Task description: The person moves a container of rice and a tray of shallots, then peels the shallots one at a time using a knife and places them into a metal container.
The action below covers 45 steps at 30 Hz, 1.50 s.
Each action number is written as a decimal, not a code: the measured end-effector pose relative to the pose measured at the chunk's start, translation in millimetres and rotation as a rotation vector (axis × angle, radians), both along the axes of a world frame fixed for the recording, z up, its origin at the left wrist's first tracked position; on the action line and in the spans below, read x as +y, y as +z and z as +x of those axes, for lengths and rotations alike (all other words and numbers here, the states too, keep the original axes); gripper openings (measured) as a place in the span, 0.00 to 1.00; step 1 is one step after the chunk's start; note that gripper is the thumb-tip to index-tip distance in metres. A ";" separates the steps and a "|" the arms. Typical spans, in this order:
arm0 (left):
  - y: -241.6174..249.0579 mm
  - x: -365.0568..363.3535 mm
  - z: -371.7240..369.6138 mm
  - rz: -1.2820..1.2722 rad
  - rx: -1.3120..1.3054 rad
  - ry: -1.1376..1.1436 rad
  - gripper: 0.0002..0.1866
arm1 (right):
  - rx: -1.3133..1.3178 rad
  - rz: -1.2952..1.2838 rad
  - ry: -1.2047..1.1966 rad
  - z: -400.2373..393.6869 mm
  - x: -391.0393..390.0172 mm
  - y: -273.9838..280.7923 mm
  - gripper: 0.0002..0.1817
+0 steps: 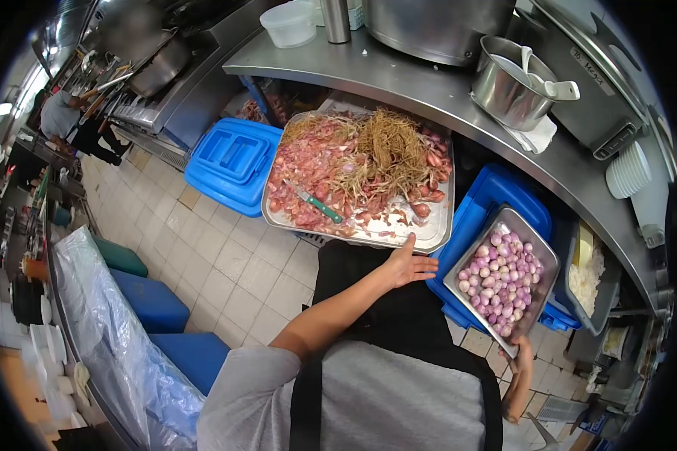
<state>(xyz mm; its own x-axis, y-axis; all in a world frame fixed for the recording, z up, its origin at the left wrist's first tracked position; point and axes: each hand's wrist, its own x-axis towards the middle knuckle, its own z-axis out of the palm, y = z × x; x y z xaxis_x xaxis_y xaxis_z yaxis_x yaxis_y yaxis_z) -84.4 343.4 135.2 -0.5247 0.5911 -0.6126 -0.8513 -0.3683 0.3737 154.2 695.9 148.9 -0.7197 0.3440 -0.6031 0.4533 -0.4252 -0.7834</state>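
A large metal tray [438,239] holds shallots, loose skins, dry roots and a green-handled knife [323,209]. My left hand [410,266] is open at the tray's near edge, thumb up by the rim and fingers spread to the right. On the right, a deep metal pan [543,289] of peeled purple shallots [502,278] is tilted over a blue bin. My right hand [520,362] grips this pan's near corner; some of its fingers are hidden beneath.
Blue lids [229,161] lie left of the tray. A steel counter [399,75] above it bears a pot with utensils [513,83] and a plastic tub [289,26]. A container of white pieces [588,282] sits right. Another person [62,116] stands far left.
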 end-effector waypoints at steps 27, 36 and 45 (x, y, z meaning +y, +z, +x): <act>5.1 -218.8 -1.3 -1.684 0.930 0.659 0.20 | 1.011 1.409 0.908 -307.0 -414.1 30.7 0.21; 64.3 -150.5 54.4 -2.249 1.053 0.888 0.22 | 1.025 0.897 0.898 -288.9 -315.8 64.9 0.19; 60.2 -113.6 -32.6 -1.781 1.194 0.327 0.11 | 0.842 0.830 0.803 -282.8 -296.2 97.8 0.13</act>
